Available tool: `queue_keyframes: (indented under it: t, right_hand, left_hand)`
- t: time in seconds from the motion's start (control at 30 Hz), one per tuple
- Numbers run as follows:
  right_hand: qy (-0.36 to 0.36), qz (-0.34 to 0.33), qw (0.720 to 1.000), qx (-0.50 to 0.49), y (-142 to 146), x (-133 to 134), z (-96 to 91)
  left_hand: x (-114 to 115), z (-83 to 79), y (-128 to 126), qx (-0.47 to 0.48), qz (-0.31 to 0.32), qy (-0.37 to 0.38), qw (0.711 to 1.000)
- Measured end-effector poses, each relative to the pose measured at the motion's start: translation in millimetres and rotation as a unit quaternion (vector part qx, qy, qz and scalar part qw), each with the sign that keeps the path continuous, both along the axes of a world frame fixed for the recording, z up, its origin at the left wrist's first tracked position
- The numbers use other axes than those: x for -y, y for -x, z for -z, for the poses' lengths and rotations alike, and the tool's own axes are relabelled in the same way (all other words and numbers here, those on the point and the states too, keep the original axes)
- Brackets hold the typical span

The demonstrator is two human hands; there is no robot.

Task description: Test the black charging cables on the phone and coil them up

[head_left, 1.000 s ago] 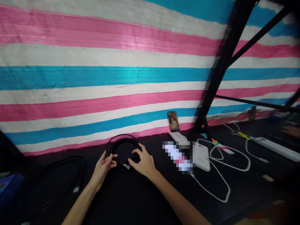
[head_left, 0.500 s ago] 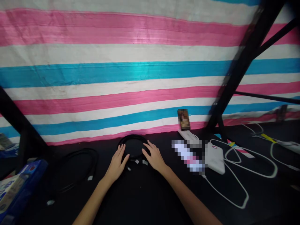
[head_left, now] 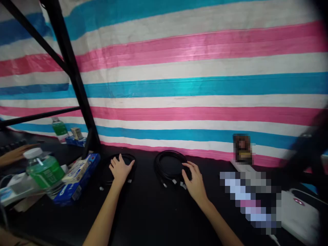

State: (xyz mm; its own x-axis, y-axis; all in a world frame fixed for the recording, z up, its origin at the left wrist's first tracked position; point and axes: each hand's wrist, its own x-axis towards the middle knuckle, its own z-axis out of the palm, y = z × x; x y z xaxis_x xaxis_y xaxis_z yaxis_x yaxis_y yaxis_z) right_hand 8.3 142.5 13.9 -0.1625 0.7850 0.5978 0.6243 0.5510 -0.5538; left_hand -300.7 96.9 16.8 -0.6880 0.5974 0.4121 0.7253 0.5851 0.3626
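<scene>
My left hand [head_left: 120,169] is spread over a loosely coiled black cable [head_left: 134,159] on the black table, its fingers apart. Two light connector ends of that cable show on either side of my wrist. To the right lies a second black cable [head_left: 159,167], wound in a neat ring with several pale plugs at its near side. My right hand [head_left: 194,179] is at this ring's right edge, fingers parted and slightly bent. I cannot tell whether its fingertips touch the cable.
Blue boxes [head_left: 77,186] and a green-labelled bottle [head_left: 46,171] stand at left, near a black metal post [head_left: 77,82]. Another person's hand [head_left: 16,155] is at far left. A white power bank [head_left: 299,215] lies right. Behind the table [head_left: 159,218] hangs a striped sheet [head_left: 194,87].
The view has turned left. My left hand has moved from the neat cable ring to the loose cable at left; my right hand has stayed by the ring.
</scene>
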Motion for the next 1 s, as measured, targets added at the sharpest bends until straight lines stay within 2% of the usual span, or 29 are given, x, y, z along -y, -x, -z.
queue_keyframes:
  t: [0.1,0.23,0.33,0.4,0.53,0.6,0.73,0.83,0.93,1.0]
  right_hand:
    - [-0.023,0.012,1.000,-0.005,-0.7,-1.9,0.8]
    - [-0.042,0.005,0.999,-0.023,-2.2,-8.3,3.8]
    - [-0.045,-0.013,0.999,-0.021,-1.7,-10.8,4.9]
    - [-0.047,-0.015,0.999,-0.016,-1.2,-11.0,4.0]
    - [-0.063,-0.001,0.998,-0.020,-0.8,-9.8,0.0]
    - [-0.073,-0.002,0.997,-0.018,-0.1,-8.5,-2.2]
    - [-0.084,-0.023,0.996,0.012,3.6,-1.3,-8.1]
    - [-0.078,-0.040,0.996,0.025,6.7,8.2,-15.0]
    - [-0.067,-0.053,0.996,0.013,8.8,17.6,-22.4]
    - [-0.052,-0.062,0.997,0.001,9.8,22.6,-26.0]
  left_hand:
    - [8.6,7.1,-5.0,0.019,0.044,0.021,0.999]
    - [20.5,18.9,-30.5,-0.001,0.137,0.036,0.990]
    - [30.6,20.6,-39.3,-0.018,0.183,0.039,0.982]
    - [35.7,16.3,-32.0,-0.046,0.161,0.041,0.985]
    - [37.9,1.2,5.1,-0.101,0.041,0.058,0.992]
    - [37.5,-4.1,23.5,-0.093,0.023,0.073,0.993]
    - [40.0,-6.6,45.4,-0.057,0.027,0.097,0.993]
    - [42.9,-8.9,54.2,0.007,0.058,0.114,0.992]
    - [45.1,-19.3,61.2,0.066,0.108,0.102,0.987]
    - [47.8,-32.1,62.2,0.108,0.136,0.072,0.982]
